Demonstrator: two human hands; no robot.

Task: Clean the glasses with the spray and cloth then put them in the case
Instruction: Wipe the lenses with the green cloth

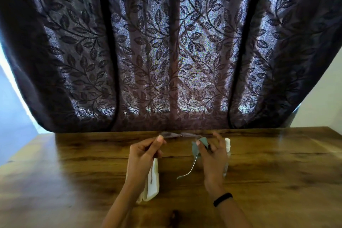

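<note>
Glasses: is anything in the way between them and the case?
Only the left hand, gripping the glasses by one arm, hangs over the case; nothing else visible lies between them.

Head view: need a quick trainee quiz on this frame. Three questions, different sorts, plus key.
1. True or false: the glasses already lie inside the white case.
2. Which hand pinches the grey cloth against the glasses? A. left B. right C. neither
3. Fill in: the white case lies on the table beneath the ___ hand.
Key: 1 false; 2 B, the right hand; 3 left, the left hand holds the glasses above it.
</note>
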